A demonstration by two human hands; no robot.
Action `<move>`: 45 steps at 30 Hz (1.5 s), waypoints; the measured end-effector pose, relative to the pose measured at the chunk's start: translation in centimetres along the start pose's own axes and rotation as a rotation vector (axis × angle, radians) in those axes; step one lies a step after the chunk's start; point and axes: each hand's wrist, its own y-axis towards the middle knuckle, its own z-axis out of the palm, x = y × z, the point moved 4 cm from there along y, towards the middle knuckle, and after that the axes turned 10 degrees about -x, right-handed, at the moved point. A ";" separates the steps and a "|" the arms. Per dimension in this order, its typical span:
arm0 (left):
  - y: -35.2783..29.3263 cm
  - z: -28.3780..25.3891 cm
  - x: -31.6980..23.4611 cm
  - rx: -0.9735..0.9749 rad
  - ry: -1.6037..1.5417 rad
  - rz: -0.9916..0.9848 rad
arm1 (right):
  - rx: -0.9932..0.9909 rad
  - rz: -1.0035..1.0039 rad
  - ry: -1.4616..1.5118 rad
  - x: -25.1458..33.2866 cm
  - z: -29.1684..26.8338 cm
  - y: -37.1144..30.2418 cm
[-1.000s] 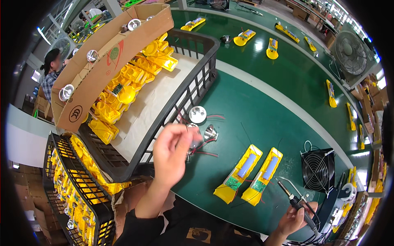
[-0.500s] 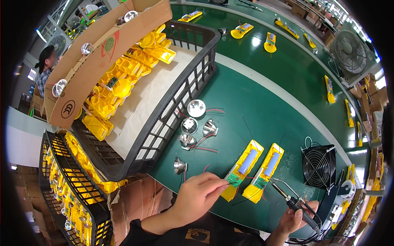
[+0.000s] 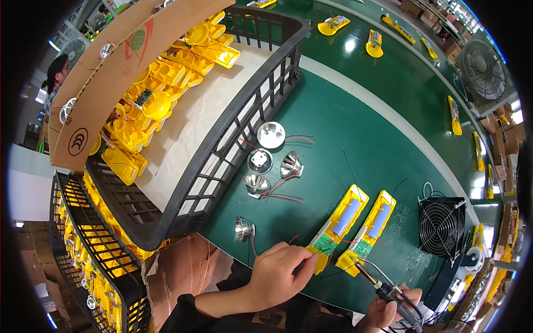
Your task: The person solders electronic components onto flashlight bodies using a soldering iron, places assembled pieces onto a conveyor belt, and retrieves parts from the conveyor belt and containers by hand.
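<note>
Pinching what seems a wire (image 3: 324, 251), the left hand (image 3: 283, 273) reaches the yellow case (image 3: 333, 219) at its two o'clock; the right hand (image 3: 388, 308) grips a soldering iron (image 3: 383, 289). Battery (image 3: 347, 216) seated; lamp cups (image 3: 257, 183), ten o'clock, not joined.

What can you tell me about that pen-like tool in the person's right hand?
It looks like a soldering iron: a thick dark handle, seemingly plastic, with a slim metallic shaft. A thin bent metal tube runs along its upper side. The right hand has its grip around the handle. The tool slants, tip toward the upper left, by the lower end of the right one of two yellow casings nearest the person. Whether the tip touches anything, or is hot, I cannot tell.
</note>
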 end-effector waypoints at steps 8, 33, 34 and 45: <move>-0.5 0.3 0.7 -0.066 0.075 0.028 | -0.062 0.075 -0.101 -0.3 0.7 -0.8; -0.6 0.8 1.6 -0.135 -0.011 -0.017 | 0.147 0.192 -0.083 -1.2 3.0 -1.1; -0.6 0.9 1.6 -0.133 -0.005 -0.010 | 0.164 0.187 -0.097 -1.3 3.0 -1.1; -0.7 1.0 1.6 -0.141 0.019 -0.013 | 0.212 0.259 -0.018 -2.0 3.1 -1.4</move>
